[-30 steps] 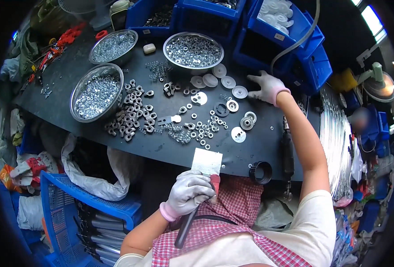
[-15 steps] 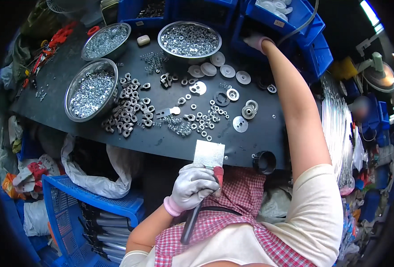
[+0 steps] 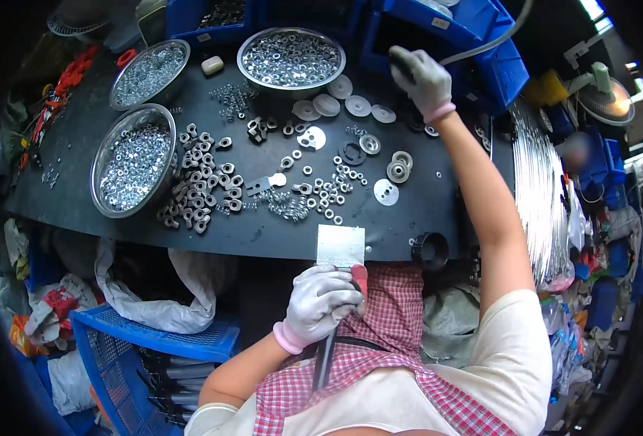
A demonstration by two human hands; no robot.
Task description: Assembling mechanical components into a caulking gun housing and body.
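My left hand (image 3: pixel 320 299), in a white glove with a pink cuff, is closed round a dark rod (image 3: pixel 324 363) that slants down against the checked apron. A red piece (image 3: pixel 359 279) shows beside its fingers. Just beyond them, at the table's near edge, is a flat square metal plate (image 3: pixel 340 245); I cannot tell whether it joins the rod. My right hand (image 3: pixel 429 86), gloved the same way, is raised in front of the blue bins at the far right. Its fingers grip a dark rounded piece (image 3: pixel 401 62), partly hidden by the hand.
Steel bowls of nuts (image 3: pixel 134 168), (image 3: pixel 291 59) and a bowl of small metal parts (image 3: pixel 149 75) stand on the dark table (image 3: pixel 249 231). Loose metal fittings (image 3: pixel 204 174), springs (image 3: pixel 289 205) and white discs (image 3: pixel 326 105) lie between. A black ring (image 3: pixel 430 251) sits at the near edge.
My right hand has come out of the blue bin and now shows the dark rounded piece in its fingers. The left hand keeps its grip on the rod. The view has shifted slightly.
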